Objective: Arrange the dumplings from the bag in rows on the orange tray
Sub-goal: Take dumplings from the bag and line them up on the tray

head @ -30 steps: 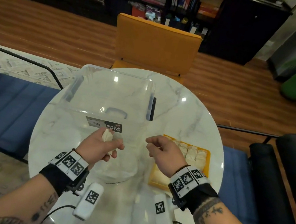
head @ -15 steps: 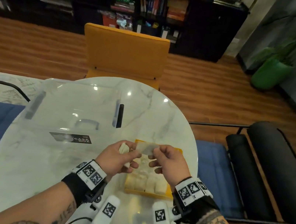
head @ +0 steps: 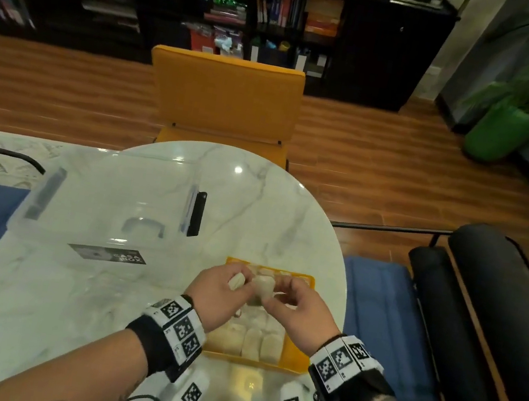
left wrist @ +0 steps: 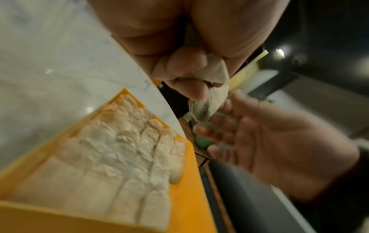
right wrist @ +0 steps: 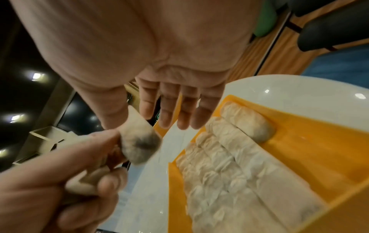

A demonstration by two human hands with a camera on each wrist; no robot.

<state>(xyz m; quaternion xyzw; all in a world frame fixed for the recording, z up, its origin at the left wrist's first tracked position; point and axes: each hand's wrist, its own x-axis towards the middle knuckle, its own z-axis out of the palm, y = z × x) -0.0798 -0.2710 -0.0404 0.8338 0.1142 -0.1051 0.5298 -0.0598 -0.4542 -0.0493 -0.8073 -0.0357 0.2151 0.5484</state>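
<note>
My left hand (head: 240,281) hovers over the orange tray (head: 296,354) and grips two pale dumplings: one tucked in its curled fingers (right wrist: 85,181), one pinched at the fingertips (head: 263,287) (right wrist: 139,141). My right hand (head: 279,294) meets it from the right. Its fingers (right wrist: 169,113) are straight and its thumb touches the pinched dumpling (left wrist: 209,88). Several dumplings (head: 252,337) lie in close rows on the tray (left wrist: 185,197), with bare orange floor (right wrist: 309,141) along its right side. I cannot make out the bag.
The tray sits near the right edge of a round marble table (head: 256,199). A clear plastic storage box (head: 109,210) with black clips lies to the left. An orange chair (head: 224,97) stands behind the table, with blue benches (head: 375,322) at both sides.
Both hands have moved right, from beside the clear box to above the tray. The right hand has come up against the dumpling in the left hand.
</note>
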